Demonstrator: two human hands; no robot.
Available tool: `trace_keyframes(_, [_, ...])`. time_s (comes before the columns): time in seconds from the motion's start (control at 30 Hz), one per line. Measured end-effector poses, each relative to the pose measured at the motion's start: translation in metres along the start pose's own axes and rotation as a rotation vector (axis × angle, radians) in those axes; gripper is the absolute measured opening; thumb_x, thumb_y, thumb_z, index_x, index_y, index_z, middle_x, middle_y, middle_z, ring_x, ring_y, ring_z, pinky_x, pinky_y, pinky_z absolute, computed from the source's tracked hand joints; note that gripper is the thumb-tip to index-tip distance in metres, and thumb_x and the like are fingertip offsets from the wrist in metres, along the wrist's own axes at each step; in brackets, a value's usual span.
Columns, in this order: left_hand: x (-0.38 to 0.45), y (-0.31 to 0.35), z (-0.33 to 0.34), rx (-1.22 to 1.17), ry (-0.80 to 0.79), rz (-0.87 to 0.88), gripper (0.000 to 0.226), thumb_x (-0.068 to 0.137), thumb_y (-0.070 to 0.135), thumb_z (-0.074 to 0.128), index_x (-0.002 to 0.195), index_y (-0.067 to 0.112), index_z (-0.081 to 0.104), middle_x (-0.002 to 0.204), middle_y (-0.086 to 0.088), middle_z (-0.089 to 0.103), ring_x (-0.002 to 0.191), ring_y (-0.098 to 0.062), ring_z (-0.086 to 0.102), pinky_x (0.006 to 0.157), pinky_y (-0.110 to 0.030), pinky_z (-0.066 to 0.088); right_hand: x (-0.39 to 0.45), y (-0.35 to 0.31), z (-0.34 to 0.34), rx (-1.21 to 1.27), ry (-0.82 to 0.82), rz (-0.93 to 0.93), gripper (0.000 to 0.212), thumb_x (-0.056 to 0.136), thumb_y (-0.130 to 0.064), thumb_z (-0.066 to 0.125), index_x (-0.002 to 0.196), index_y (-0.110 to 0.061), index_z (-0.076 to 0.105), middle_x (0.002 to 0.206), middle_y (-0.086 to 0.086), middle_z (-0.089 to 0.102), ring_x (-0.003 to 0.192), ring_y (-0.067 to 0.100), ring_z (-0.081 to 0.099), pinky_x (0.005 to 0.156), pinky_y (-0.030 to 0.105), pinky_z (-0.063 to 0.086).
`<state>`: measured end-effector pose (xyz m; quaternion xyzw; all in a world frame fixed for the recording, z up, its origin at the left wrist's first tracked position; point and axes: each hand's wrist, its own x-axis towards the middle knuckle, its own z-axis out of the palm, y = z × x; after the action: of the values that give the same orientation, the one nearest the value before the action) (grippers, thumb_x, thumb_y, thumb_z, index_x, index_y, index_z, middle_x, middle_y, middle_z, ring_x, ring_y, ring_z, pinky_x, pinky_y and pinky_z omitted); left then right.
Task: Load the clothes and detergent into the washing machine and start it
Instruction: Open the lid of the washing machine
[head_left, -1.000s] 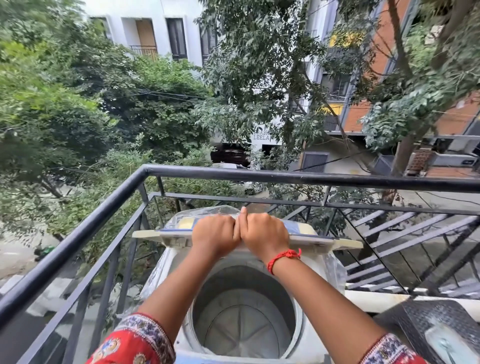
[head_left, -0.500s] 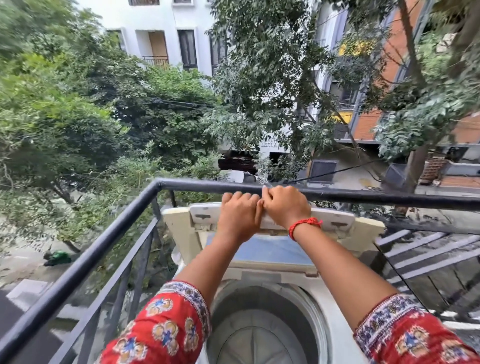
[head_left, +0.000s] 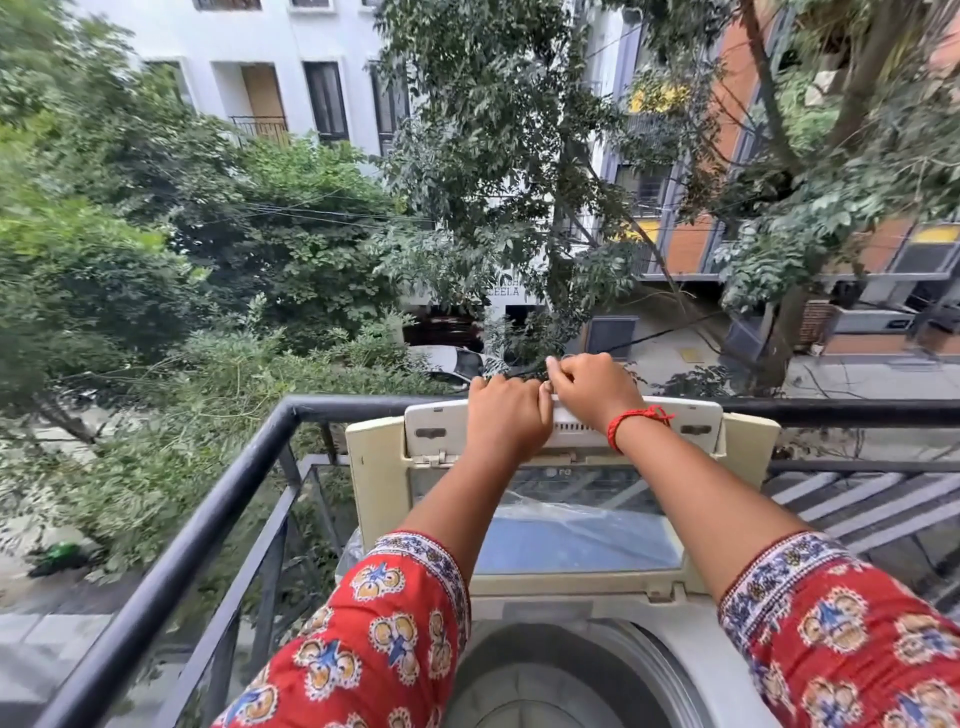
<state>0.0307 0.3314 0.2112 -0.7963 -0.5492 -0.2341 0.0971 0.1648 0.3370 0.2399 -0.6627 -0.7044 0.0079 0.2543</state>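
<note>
A white top-loading washing machine stands against the balcony corner. Its cream folding lid with a bluish window is raised upright and folded, leaning near the black railing. My left hand and my right hand lie side by side on the lid's top edge, fingers curled over it. A red thread circles my right wrist. The empty drum shows at the bottom between my red patterned sleeves. No clothes or detergent are visible.
The black metal railing runs along the left and far side of the balcony. Beyond it are trees, a street far below and apartment buildings. Metal bars or steps lie to the right of the machine.
Both hands have lifted the lid from nearly flat over the drum to upright and folded at the railing. My view has moved closer to the machine.
</note>
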Motion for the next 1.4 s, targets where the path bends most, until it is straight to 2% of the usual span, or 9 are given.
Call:
trace_keyframes(0.2, [-0.004, 0.0, 0.001, -0.024, 0.02, 0.01, 0.043, 0.095, 0.035, 0.029, 0.077, 0.016, 0.063, 0.079, -0.009, 0.07, 0.078, -0.031, 0.061, 0.083, -0.042, 0.039, -0.008, 0.007, 0.003, 0.146, 0.15, -0.129, 0.042, 0.101, -0.034, 0.042, 0.068, -0.012, 0.056, 0.064, 0.004, 0.059, 0.063, 0.025, 0.056, 0.056, 0.035, 0.041])
trace_keyframes(0.37, [-0.019, 0.004, -0.007, -0.034, 0.029, 0.006, 0.041, 0.096, 0.037, 0.027, 0.084, 0.017, 0.06, 0.085, -0.006, 0.068, 0.082, -0.028, 0.06, 0.083, -0.041, 0.038, -0.025, 0.009, -0.003, 0.18, 0.172, -0.251, 0.027, 0.102, -0.027, 0.044, 0.093, -0.01, 0.062, 0.089, 0.006, 0.065, 0.089, 0.021, 0.058, 0.079, 0.036, 0.048])
trace_keyframes(0.5, [-0.033, 0.007, -0.013, -0.052, 0.025, 0.03, 0.042, 0.096, 0.043, 0.024, 0.113, 0.018, 0.054, 0.108, -0.003, 0.063, 0.1, -0.023, 0.056, 0.093, -0.045, 0.035, -0.045, 0.011, -0.005, 0.12, 0.17, -0.304, 0.038, 0.1, -0.037, 0.037, 0.119, -0.013, 0.06, 0.114, 0.006, 0.066, 0.11, 0.02, 0.058, 0.095, 0.04, 0.049])
trace_keyframes(0.57, [-0.039, 0.009, -0.015, -0.052, -0.002, 0.056, 0.052, 0.097, 0.044, 0.023, 0.137, 0.017, 0.042, 0.133, -0.004, 0.055, 0.124, -0.023, 0.048, 0.108, -0.049, 0.028, -0.055, 0.015, -0.004, 0.066, 0.157, -0.318, 0.048, 0.099, -0.041, 0.031, 0.132, -0.014, 0.053, 0.131, 0.008, 0.06, 0.127, 0.02, 0.051, 0.11, 0.045, 0.04])
trace_keyframes(0.7, [-0.053, 0.014, -0.013, -0.052, -0.001, 0.045, 0.062, 0.099, 0.046, 0.015, 0.154, 0.018, 0.008, 0.162, 0.0, 0.008, 0.151, -0.018, 0.002, 0.119, -0.05, -0.001, -0.076, 0.027, 0.002, -0.101, 0.172, -0.312, 0.056, 0.1, -0.043, 0.028, 0.147, -0.015, 0.038, 0.154, 0.004, 0.039, 0.147, 0.015, 0.025, 0.119, 0.059, 0.011])
trace_keyframes(0.83, [-0.065, 0.034, -0.01, -0.015, 0.101, 0.086, 0.062, 0.099, 0.041, 0.022, 0.155, 0.015, 0.01, 0.163, -0.003, 0.005, 0.15, -0.02, -0.002, 0.118, -0.049, -0.002, -0.097, 0.035, -0.001, -0.186, 0.2, -0.256, 0.058, 0.101, -0.042, 0.025, 0.152, -0.015, 0.028, 0.162, 0.003, 0.021, 0.15, 0.012, 0.01, 0.119, 0.058, 0.001])
trace_keyframes(0.97, [-0.076, 0.072, -0.01, -0.003, 0.105, 0.176, 0.059, 0.098, 0.033, 0.022, 0.153, 0.012, 0.019, 0.161, -0.006, 0.016, 0.15, -0.019, 0.008, 0.118, -0.048, 0.0, -0.125, 0.049, -0.012, -0.198, 0.231, -0.188, 0.056, 0.1, -0.032, 0.023, 0.152, -0.013, 0.027, 0.162, 0.004, 0.022, 0.149, 0.009, 0.008, 0.118, 0.055, -0.001])
trace_keyframes(1.23, [-0.107, 0.176, 0.011, -0.16, 0.0, 0.373, 0.059, 0.093, 0.033, 0.025, 0.148, 0.014, 0.034, 0.157, -0.005, 0.031, 0.147, -0.02, 0.022, 0.116, -0.048, -0.003, -0.225, 0.119, -0.047, -0.257, 0.257, 0.084, 0.057, 0.095, -0.027, 0.028, 0.149, -0.01, 0.036, 0.158, 0.007, 0.032, 0.148, 0.017, 0.023, 0.118, 0.059, 0.013])
trace_keyframes(1.4, [-0.164, 0.266, 0.029, -0.251, -0.162, 0.544, 0.062, 0.093, 0.037, 0.018, 0.151, 0.015, 0.027, 0.16, -0.002, 0.022, 0.149, -0.017, 0.015, 0.114, -0.047, -0.01, -0.327, 0.172, -0.063, -0.282, 0.219, 0.322, 0.058, 0.094, -0.026, 0.026, 0.148, -0.01, 0.037, 0.158, 0.005, 0.032, 0.147, 0.017, 0.026, 0.117, 0.051, 0.012])
